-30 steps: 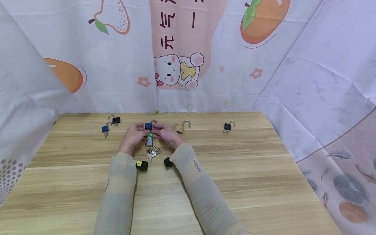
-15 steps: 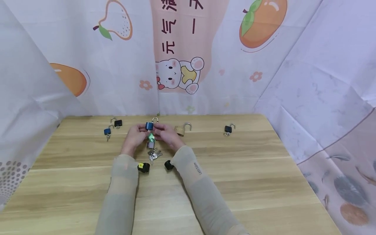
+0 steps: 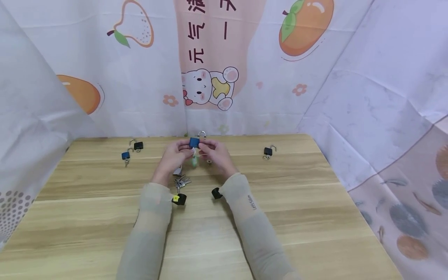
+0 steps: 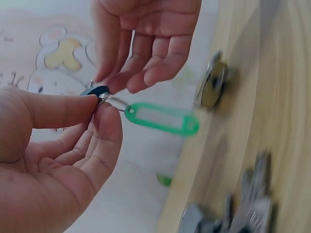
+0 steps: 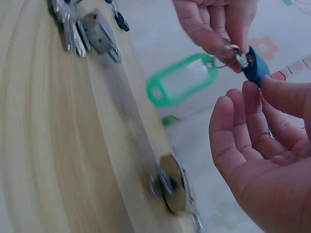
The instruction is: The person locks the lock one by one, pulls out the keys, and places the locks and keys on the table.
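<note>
Since the padlock (image 3: 194,143) looks unlocked, lowering seems due. Right hand (image 3: 217,153) pinches it, left hand (image 3: 174,156) apparently the key (image 5: 242,59) beneath.

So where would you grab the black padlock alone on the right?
I'd pinch the black padlock by its body, coming from above: it seems to lie flat with nothing over it, and the body is blocky. The open shackle sticks out at the far side, with small metal pieces at the near end.
</note>
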`<action>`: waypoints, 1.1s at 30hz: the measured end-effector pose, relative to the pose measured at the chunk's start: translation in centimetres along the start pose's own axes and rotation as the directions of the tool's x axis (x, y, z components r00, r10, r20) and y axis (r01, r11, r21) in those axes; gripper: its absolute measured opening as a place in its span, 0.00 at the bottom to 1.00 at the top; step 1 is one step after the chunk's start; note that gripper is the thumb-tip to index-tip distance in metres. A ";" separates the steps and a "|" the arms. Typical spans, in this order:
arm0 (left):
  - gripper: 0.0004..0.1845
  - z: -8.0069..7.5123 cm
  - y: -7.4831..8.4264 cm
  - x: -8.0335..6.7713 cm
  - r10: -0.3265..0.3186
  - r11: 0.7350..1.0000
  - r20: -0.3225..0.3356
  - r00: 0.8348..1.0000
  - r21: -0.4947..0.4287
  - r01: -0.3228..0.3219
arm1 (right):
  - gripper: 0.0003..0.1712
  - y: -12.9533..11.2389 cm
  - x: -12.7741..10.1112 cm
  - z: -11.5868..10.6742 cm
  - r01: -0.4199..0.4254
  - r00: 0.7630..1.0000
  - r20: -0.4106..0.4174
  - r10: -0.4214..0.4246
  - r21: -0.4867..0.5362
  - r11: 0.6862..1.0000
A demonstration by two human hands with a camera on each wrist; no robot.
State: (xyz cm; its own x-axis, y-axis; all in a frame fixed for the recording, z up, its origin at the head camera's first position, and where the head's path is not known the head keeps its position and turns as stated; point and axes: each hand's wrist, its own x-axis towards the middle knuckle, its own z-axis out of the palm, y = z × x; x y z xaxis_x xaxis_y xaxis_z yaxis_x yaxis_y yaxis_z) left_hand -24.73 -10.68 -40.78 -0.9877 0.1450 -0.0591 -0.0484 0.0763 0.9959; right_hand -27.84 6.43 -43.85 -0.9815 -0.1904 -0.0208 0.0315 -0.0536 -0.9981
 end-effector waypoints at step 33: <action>0.18 3.5 -1.1 -0.7 -0.058 0.994 -0.027 0.998 -0.095 0.055 | 0.15 -2.2 -1.8 -3.9 0.097 0.995 0.035 -0.092 -0.153 0.984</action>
State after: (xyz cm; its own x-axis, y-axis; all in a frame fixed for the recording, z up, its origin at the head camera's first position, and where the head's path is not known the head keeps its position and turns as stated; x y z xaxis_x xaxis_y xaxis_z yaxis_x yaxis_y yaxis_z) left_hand -23.51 -7.45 -42.10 -0.9868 0.1140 -0.1147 -0.1165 -0.0098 0.9931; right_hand -26.83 10.69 -41.88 -0.9729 -0.2194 0.0734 -0.0926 0.0786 -0.9926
